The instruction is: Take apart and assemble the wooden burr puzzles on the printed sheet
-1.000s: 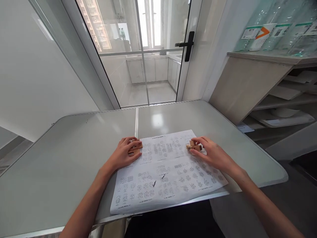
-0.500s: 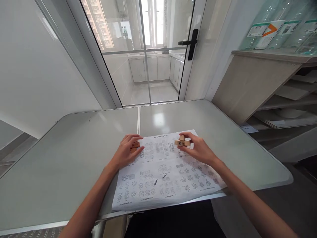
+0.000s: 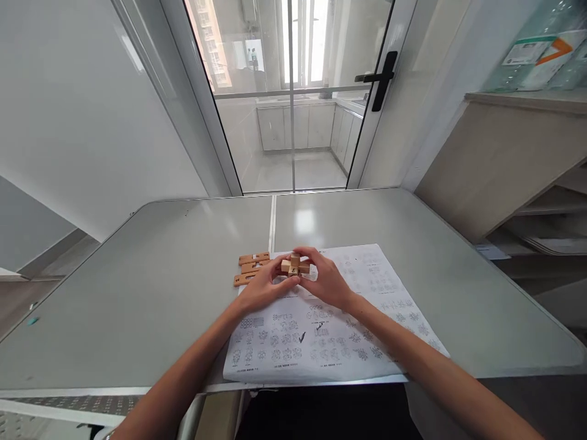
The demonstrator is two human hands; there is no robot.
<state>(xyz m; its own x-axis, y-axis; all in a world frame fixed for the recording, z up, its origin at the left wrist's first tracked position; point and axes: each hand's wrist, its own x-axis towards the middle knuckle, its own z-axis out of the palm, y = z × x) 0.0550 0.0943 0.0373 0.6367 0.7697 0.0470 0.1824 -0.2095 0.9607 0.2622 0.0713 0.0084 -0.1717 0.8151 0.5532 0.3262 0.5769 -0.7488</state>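
Both hands meet over the upper part of a printed sheet, around a small wooden burr puzzle (image 3: 295, 266) made of crossed light-coloured bars. My right hand (image 3: 324, 278) grips it from the right with thumb and fingers. From the left, my left hand (image 3: 268, 284) closes on its other side, fingertips partly hidden behind it. Just left of that hand lie three darker notched wooden pieces (image 3: 247, 269), roughly side by side. The white sheet (image 3: 330, 360) carries rows of small line diagrams and two dark marks.
The grey-green table (image 3: 151, 293) has a pale seam running to its far edge. Beyond stands a glass door (image 3: 321, 134) with a black handle (image 3: 383, 80). On the right, a shelf unit (image 3: 504, 159) holds clear plastic bottles (image 3: 541, 55). A small teal object (image 3: 33, 320) lies near the left edge.
My right hand has carried the puzzle left to the middle. My left hand has come off the darker wooden pieces and moved right to the puzzle. The view has shifted slightly left.
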